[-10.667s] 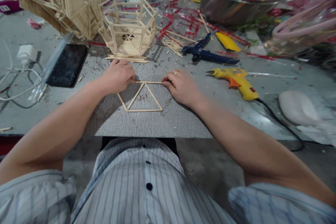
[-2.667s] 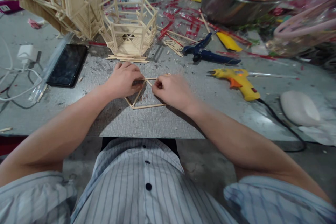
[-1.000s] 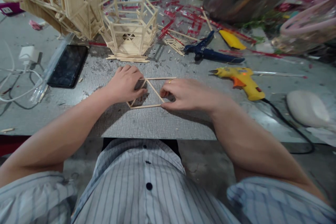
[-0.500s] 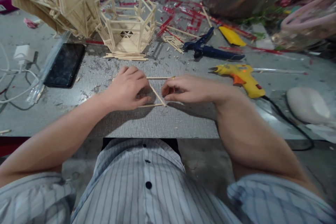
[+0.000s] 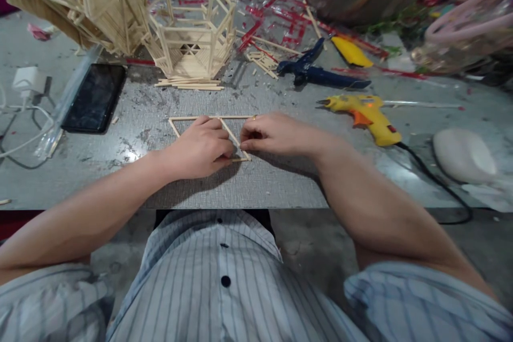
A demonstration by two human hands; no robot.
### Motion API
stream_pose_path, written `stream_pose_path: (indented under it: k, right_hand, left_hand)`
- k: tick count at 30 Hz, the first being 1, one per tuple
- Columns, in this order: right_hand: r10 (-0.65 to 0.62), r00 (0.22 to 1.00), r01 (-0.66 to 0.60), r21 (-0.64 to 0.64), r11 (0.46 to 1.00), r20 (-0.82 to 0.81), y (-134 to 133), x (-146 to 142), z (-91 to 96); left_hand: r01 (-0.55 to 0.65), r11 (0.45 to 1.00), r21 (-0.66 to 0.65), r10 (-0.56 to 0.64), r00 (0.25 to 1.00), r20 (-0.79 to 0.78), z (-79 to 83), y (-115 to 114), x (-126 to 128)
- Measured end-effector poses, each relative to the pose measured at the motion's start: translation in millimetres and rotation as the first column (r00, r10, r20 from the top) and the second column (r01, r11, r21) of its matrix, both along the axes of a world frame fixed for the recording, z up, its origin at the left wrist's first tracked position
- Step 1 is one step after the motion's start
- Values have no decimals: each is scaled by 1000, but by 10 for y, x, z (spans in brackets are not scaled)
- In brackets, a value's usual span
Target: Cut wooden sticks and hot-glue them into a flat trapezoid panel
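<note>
Thin wooden sticks form a slanted, four-sided frame (image 5: pixel 192 118) lying on the grey table in front of me. My left hand (image 5: pixel 204 147) covers the frame's middle and lower side, its fingers curled and closed on the near stick by the lower right corner. From the right, my right hand (image 5: pixel 268 134) reaches in with thumb and forefinger pinched at the slanting stick (image 5: pixel 231 132). The top stick runs on under my right hand, so its right end is hidden. My left hand also hides most of the lower stick.
Behind the frame stand a stick-built hexagonal model (image 5: pixel 190 37) and a larger wooden structure (image 5: pixel 108 0). A phone (image 5: pixel 95 98) lies left. To the right are blue-handled pliers (image 5: pixel 320 72), a yellow glue gun (image 5: pixel 366 112) with its cord, and a white rounded object (image 5: pixel 464 155).
My left hand has slid toward me and right, uncovering the frame's upper left corner. My right fingertips now meet the slanting stick. The whole view has shifted slightly.
</note>
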State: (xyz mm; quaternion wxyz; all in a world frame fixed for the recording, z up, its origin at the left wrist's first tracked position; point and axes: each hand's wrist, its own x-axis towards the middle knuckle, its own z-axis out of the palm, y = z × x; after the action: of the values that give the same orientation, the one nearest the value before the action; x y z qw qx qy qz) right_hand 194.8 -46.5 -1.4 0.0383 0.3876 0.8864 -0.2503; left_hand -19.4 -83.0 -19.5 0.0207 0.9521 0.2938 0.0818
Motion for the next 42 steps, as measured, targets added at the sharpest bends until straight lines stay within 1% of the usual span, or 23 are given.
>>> stream_pose_path:
  k: [5,11,18,26,31,36,39,42]
  right_hand:
    - [-31,999,31,17,999,24,-14,-21,-12]
    - [-53,999,52,31,998,9,-24,-33,-28]
    - [-36,999,37,46,998,-36,-29,-25,-68]
    - [-35,999,37,48,998,-39,-27,-28,-78]
    - [-38,999,40,73,997,-28,-27,-50,-87]
    - [-40,999,41,73,997,-5,-44,-71,-65]
    - [-43,999,43,68,997,8,-53,-76,-40]
    - [-49,999,49,54,997,4,-64,-81,-20]
  left_hand:
    - [1,1000,-26,0,1000,8,3,-9,11]
    - [-4,1000,-24,5,999,33,-6,-18,7]
    - [-22,999,-29,22,1000,3,-3,-15,14]
    - [-21,1000,-14,20,1000,-21,1,-18,26]
    - [-18,1000,-2,18,1000,-25,-7,-17,26]
    - [-11,1000,28,12,1000,-26,-16,-23,31]
    - [-13,1000,23,14,999,-31,-14,-24,34]
    - [-25,1000,0,25,1000,-1,37,-8,4]
